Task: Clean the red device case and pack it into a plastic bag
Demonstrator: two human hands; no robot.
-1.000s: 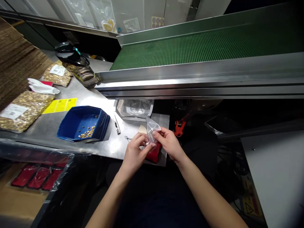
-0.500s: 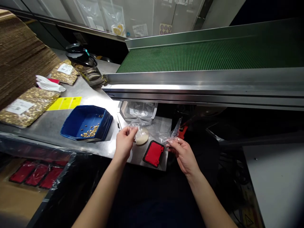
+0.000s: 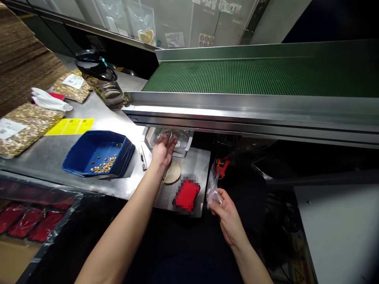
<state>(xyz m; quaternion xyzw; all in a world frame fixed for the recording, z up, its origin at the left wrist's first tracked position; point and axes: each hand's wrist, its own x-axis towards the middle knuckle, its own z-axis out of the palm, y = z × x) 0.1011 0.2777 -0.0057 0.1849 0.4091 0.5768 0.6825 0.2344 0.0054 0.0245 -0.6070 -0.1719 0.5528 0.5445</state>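
Left hand [image 3: 164,150] reaches into the grey tray [image 3: 188,146] of clear bags [image 3: 181,138].

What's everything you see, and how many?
Table: 1, metallic grey, middle
Conveyor: 1, green, upper right
Bag: 1, clear, right hand
Tray: 1, grey, by conveyor
Red item: 1, pixelated, table corner
Disc: 1, beige, near tray
Bin: 1, blue, table
Bits: many, gold, bin
Cutter: 1, silver, near bin
Sheet: 1, yellow, behind bin
Gold-filled bags: 2, gold, left
Glove-like item: 1, white, left
Bottle: 1, dark, by conveyor
Packs: 3+, red, lower left
Stack: 1, brown, upper left
Tool: 1, orange, beside table
Stickers: several, purplish, wall
Hung bags: 2, clear, wall
Left hand: 1, bare, over tray
Right hand: 1, bare, holding bag
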